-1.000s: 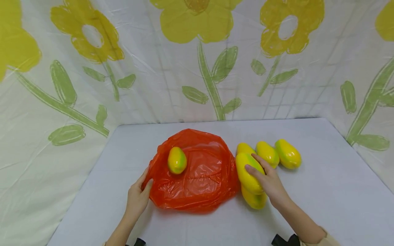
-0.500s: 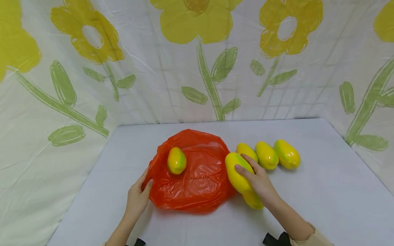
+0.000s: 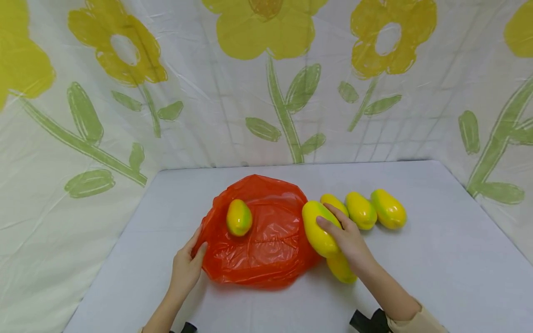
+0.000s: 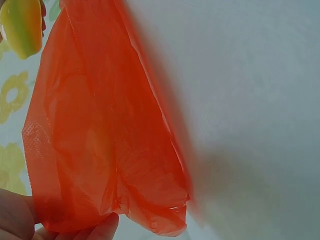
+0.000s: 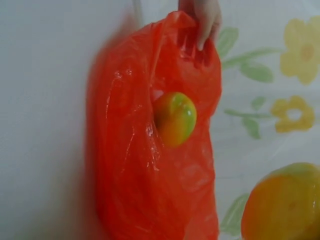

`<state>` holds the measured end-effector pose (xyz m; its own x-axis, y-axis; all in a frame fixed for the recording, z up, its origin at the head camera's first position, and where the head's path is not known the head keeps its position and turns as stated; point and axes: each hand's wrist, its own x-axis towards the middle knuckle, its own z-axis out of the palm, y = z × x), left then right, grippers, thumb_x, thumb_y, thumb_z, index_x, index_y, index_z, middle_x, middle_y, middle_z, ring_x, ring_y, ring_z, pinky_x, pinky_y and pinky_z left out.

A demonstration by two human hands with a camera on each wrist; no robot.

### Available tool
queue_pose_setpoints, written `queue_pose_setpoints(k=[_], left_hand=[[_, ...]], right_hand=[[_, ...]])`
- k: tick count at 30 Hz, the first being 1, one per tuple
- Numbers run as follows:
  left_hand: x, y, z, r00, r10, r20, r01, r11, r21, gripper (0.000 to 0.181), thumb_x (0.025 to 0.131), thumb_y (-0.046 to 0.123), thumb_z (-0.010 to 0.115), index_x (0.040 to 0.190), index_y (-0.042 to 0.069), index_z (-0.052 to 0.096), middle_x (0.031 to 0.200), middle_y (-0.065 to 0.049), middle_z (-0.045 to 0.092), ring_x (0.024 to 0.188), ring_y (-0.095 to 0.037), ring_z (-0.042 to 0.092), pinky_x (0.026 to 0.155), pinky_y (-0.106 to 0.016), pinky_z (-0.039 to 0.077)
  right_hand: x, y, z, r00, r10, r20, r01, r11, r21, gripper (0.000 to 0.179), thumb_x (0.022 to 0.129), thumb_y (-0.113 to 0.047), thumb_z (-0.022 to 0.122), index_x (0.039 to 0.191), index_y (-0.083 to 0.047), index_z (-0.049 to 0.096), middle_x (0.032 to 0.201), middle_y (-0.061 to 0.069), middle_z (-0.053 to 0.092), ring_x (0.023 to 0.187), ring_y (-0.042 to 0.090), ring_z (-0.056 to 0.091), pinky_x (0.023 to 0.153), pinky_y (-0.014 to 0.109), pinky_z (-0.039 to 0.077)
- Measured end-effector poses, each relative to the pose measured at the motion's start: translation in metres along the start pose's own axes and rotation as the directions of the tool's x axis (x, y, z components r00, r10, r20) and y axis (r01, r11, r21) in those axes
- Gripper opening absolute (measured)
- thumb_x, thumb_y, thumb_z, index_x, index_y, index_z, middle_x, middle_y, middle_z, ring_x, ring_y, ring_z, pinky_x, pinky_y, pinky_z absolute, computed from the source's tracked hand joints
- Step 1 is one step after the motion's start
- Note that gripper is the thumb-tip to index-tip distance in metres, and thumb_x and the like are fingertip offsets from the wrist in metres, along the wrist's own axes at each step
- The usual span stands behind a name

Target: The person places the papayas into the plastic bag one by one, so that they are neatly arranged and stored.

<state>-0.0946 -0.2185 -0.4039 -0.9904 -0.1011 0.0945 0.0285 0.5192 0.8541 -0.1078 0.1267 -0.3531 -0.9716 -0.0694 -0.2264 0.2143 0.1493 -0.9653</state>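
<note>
An open red plastic bag lies on the white table, with one yellow-green mango inside it. My left hand pinches the bag's left edge, thumb on the near side; the left wrist view shows its fingers at the red plastic. In my right hand is a second mango, gripped at the bag's right rim and overlapping it from above. Below that hand another mango rests on the table, partly covered. From the right wrist, the held mango appears at the lower right corner.
Behind the right hand, three mangoes sit in a row right of the bag, the leftmost partly hidden. A flower-printed white cloth hangs behind the table and along its sides.
My right hand has carried the held mango leftward from the group to the bag's right rim, slowing in the last half second. The left hand and the mango in the bag stay put.
</note>
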Motion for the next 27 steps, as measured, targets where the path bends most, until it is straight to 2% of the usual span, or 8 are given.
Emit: queue_pose_setpoints(k=[10, 19, 27], left_hand=[[-0.001, 0.001, 0.0, 1.0, 0.014, -0.007, -0.014, 1.0, 0.003, 0.049, 0.098, -0.001, 0.051, 0.145, -0.005, 0.038, 0.143, -0.026, 0.043, 0.132, -0.042, 0.042, 0.099, -0.044, 0.042], [-0.001, 0.0, 0.001, 1.0, -0.011, -0.002, 0.011, 1.0, -0.001, 0.049, 0.099, -0.001, 0.05, 0.146, -0.004, 0.038, 0.144, -0.024, 0.043, 0.132, -0.041, 0.041, 0.099, -0.043, 0.042], [0.0, 0.0, 0.001, 1.0, 0.007, -0.004, -0.007, 1.0, -0.001, 0.049, 0.098, -0.001, 0.051, 0.146, -0.004, 0.038, 0.144, -0.024, 0.043, 0.133, -0.04, 0.041, 0.101, -0.043, 0.041]], right_hand=[[0.004, -0.009, 0.007, 1.0, 0.005, 0.008, -0.005, 0.999, 0.035, 0.067, 0.097, -0.042, 0.056, 0.154, -0.019, 0.029, 0.155, 0.009, 0.027, 0.127, 0.03, 0.038, 0.104, 0.043, 0.042], [0.01, -0.026, 0.014, 1.0, -0.028, 0.005, 0.027, 0.996, 0.083, 0.066, 0.097, -0.039, 0.056, 0.153, -0.017, 0.029, 0.155, 0.008, 0.027, 0.132, 0.03, 0.035, 0.111, 0.047, 0.034], [0.019, -0.039, 0.026, 0.999, -0.038, -0.011, 0.039, 0.996, 0.083, 0.066, 0.097, -0.037, 0.058, 0.153, -0.015, 0.031, 0.155, 0.009, 0.029, 0.137, 0.029, 0.032, 0.114, 0.048, 0.03]])
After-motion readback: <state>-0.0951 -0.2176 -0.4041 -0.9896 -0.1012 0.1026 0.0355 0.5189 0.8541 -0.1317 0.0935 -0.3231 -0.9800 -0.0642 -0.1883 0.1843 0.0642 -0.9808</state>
